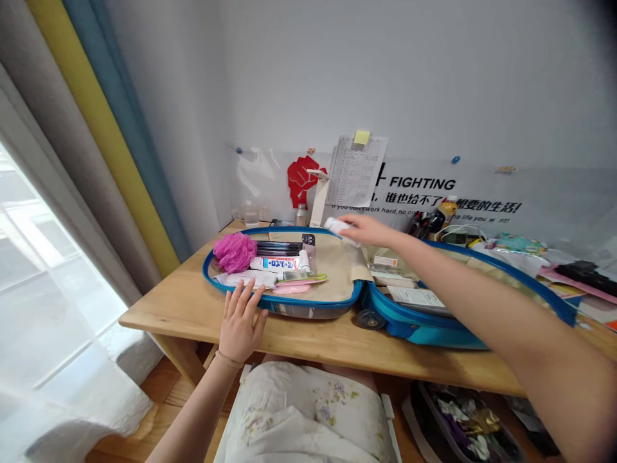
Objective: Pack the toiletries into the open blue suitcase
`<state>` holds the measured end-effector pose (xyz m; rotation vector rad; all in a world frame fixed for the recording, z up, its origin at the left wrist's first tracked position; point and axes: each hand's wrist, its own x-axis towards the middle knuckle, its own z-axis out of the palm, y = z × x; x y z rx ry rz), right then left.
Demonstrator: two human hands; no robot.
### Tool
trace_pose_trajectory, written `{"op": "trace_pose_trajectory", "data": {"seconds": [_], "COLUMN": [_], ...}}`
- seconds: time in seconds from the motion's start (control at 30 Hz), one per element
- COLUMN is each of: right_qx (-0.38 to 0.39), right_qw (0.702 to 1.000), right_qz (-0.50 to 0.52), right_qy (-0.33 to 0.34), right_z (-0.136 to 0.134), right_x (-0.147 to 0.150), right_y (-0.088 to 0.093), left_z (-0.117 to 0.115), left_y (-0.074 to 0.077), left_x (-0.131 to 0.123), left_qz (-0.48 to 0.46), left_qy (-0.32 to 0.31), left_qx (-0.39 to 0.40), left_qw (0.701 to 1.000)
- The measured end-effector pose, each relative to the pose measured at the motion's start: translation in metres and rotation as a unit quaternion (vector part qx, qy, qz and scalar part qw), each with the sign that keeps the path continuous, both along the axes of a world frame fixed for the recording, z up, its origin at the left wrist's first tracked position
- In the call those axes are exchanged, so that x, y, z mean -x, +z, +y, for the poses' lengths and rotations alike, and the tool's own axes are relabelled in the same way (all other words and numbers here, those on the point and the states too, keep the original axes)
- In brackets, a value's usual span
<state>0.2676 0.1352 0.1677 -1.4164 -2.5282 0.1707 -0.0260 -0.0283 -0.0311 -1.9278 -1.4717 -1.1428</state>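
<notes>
An unfolded blue suitcase (284, 307) lies on the wooden desk. My left hand (241, 325) is at the front rim of its left half, fingers spread, holding nothing. Over the back of the suitcase, near the hinge, my right hand (361, 229) grips a small white bottle (336, 226). Inside the left half are a magenta bath puff (234, 251), a toothpaste tube (274, 263), dark slim packages (279, 247), a white packet (247, 278) and a pink toothbrush-like item (296, 286). A flat printed pack (415, 296) lies in the right half, partly hidden by my right forearm.
Behind the suitcase stand a clear glass (251, 217), a small jar (301, 215) and a white lamp (319, 199). Clutter with a yellow-labelled bottle (447, 209) fills the desk's back right. Beneath the desk is a bin (441, 411) of waste. Curtains (87, 116) hang left.
</notes>
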Motion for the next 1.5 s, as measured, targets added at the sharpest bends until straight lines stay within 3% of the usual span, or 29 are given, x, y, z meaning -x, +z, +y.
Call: {"op": "trace_pose_trajectory", "data": {"seconds": [0.13,0.3,0.43,0.63,0.83,1.0,1.2,1.37,1.5], "right_qx": [0.040,0.036,0.034,0.019,-0.001,-0.008,-0.035,0.049,0.176], "right_qw": [0.992,0.989,0.991,0.994,0.996,0.999,0.991,0.979,0.965], "right_qz": [-0.030,-0.052,-0.062,-0.056,-0.044,-0.012,-0.019,-0.063,-0.094], "right_qy": [0.120,0.135,0.112,0.087,0.078,0.031,-0.125,-0.186,-0.170], "right_z": [-0.022,-0.032,-0.027,-0.028,-0.026,0.004,0.038,0.032,0.015], "right_x": [0.096,0.168,0.190,0.199,0.198,0.152,0.023,-0.072,-0.105], "right_y": [-0.028,-0.062,-0.077,-0.091,-0.083,-0.043,-0.005,-0.007,-0.027], "left_z": [0.000,0.001,0.001,0.001,0.000,0.000,0.001,0.001,0.000], "left_y": [0.000,-0.001,0.000,0.001,0.001,0.000,-0.002,-0.001,-0.001], "left_x": [0.000,0.000,0.000,-0.001,-0.001,0.000,0.000,0.001,0.001], "left_qz": [0.002,0.013,0.018,0.014,0.010,0.015,0.015,0.008,0.006], "left_qy": [0.002,0.000,0.002,-0.001,0.000,0.001,0.000,0.002,0.002], "left_qx": [0.004,-0.011,-0.017,-0.016,-0.014,-0.014,-0.011,-0.004,-0.005], "left_qw": [1.000,1.000,1.000,1.000,1.000,1.000,1.000,1.000,1.000]}}
